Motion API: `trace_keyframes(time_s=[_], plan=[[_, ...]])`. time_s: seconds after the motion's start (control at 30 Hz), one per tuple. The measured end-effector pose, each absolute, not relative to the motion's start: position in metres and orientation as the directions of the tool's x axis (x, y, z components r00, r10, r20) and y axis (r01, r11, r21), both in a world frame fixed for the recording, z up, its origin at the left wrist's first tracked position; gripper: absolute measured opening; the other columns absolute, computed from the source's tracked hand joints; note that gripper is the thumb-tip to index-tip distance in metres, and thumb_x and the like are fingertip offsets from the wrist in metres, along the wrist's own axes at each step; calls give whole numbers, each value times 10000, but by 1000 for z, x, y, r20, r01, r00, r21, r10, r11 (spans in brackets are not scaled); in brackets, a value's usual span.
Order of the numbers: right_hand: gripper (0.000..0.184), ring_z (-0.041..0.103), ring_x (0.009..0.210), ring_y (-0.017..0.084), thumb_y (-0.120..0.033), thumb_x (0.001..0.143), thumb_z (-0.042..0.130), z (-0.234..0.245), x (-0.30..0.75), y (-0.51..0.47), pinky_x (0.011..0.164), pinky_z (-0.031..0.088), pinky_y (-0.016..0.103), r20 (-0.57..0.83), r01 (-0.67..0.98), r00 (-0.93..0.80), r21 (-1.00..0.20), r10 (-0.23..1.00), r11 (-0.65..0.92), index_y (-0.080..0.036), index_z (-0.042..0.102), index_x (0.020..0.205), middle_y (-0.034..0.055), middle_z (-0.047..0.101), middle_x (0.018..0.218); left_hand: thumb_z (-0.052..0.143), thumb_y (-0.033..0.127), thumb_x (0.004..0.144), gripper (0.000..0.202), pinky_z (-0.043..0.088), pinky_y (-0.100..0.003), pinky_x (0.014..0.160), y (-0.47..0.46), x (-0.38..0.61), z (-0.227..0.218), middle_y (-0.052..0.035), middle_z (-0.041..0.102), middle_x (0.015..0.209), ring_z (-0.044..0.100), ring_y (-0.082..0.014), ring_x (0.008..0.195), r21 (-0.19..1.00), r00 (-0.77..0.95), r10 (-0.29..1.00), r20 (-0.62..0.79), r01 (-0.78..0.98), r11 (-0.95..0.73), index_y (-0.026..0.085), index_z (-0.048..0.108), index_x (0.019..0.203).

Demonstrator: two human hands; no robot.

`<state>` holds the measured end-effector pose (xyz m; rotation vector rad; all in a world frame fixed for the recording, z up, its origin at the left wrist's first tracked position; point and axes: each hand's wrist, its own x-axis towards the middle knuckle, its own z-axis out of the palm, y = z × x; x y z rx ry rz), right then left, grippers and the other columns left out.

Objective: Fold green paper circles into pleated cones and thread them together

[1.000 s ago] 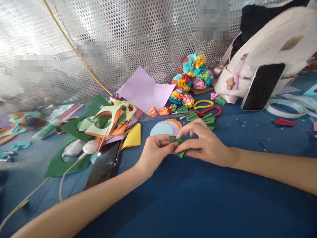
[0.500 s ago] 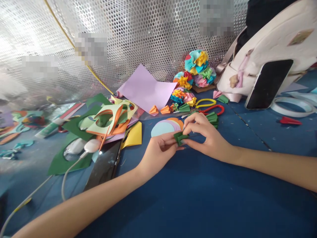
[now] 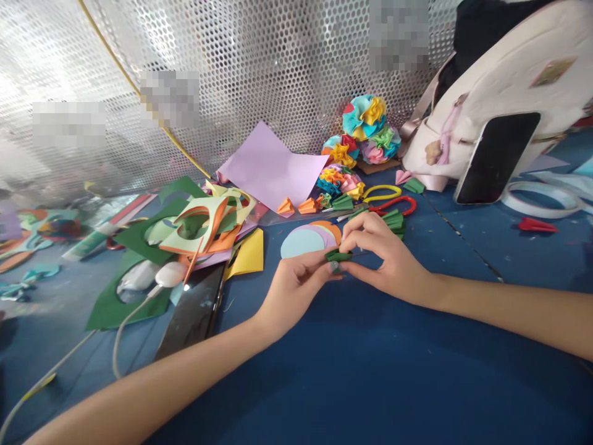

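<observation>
Between both hands is a small folded green paper piece (image 3: pixel 339 255), partly hidden by fingers. My left hand (image 3: pixel 299 284) pinches it from the left, the thumb lying over its near edge. From the right, my right hand (image 3: pixel 377 256) grips the same piece between thumb and fingers. Just behind the hands lie paper circles (image 3: pixel 303 241) in light blue, purple and orange. More folded green paper pieces (image 3: pixel 395 222) sit behind my right hand, beside scissors with red handles (image 3: pixel 403 205). Two folded orange pieces (image 3: pixel 307 206) rest further back.
Cut paper scraps (image 3: pixel 194 228), a white charger (image 3: pixel 171 274) with its cable and a dark phone (image 3: pixel 197 309) lie at left. Ruffled paper balls (image 3: pixel 364 117) stand at the back. A phone (image 3: pixel 498 157) leans on a white backpack (image 3: pixel 509 80), near tape rolls (image 3: pixel 540 199).
My left thumb has moved over the green paper piece, which now looks flatter and shows less. Both hands stay in nearly the same place; the view has shifted slightly.
</observation>
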<state>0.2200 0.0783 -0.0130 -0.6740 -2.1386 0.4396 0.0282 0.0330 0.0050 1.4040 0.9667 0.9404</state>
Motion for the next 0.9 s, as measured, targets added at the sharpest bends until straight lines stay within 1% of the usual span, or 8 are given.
trace_keyframes(time_s=[0.13,0.23,0.3,0.47,0.6,0.67,0.73,0.9], plan=[[106,507,948,204,-226,866,641,-14,219,78,830,442,362,630,304,-496,-519,598,799,-221,559,931,48,514,982,583,296,908,249,564,-310,883,31,31,7,-48,739,1019,695,-202,918,993,293,955,43,92,-73,170,743,1051],[231,509,853,180,-254,851,662,-15,218,78,741,451,322,622,267,-468,-578,628,771,-228,524,1034,40,522,973,564,292,917,261,563,-316,872,29,30,8,-57,743,1023,702,-207,890,983,285,955,80,134,-122,180,743,1071],[265,499,782,160,-282,848,670,-16,218,78,689,442,300,601,244,-473,-613,645,751,-225,508,1048,30,519,941,552,283,924,267,557,-310,866,28,28,7,-67,742,1038,699,-216,906,970,293,948,121,170,-176,185,741,1087],[129,480,724,139,-290,895,605,-13,219,74,654,415,274,535,245,-549,-633,643,735,-212,514,942,5,513,840,509,257,948,280,522,-293,865,27,22,5,-58,737,997,678,-209,921,928,335,920,200,236,-288,215,728,1118],[95,470,684,127,-283,909,580,-11,219,72,630,391,259,500,254,-579,-640,644,725,-201,534,900,1,538,808,521,236,943,251,472,-284,851,31,21,5,-68,659,967,599,-191,926,879,331,892,309,259,-400,224,753,1038],[122,460,667,126,-286,923,561,-11,219,73,613,373,257,487,251,-602,-637,633,729,-190,549,849,0,538,771,524,223,940,241,453,-276,812,32,21,5,-60,606,885,561,-173,866,873,333,889,315,266,-409,212,761,986],[187,441,646,125,-300,935,545,-11,219,75,595,352,259,470,229,-629,-649,619,725,-183,548,790,-5,521,721,519,202,940,236,440,-266,772,33,22,6,-43,580,812,543,-156,802,881,337,897,286,276,-385,195,755,945],[321,403,621,117,-313,936,548,-10,218,77,583,332,259,418,146,-660,-744,624,652,-190,446,658,-27,463,657,630,202,870,65,444,-247,723,30,24,7,-15,615,758,552,-135,729,925,234,946,225,254,-283,159,665,836]])
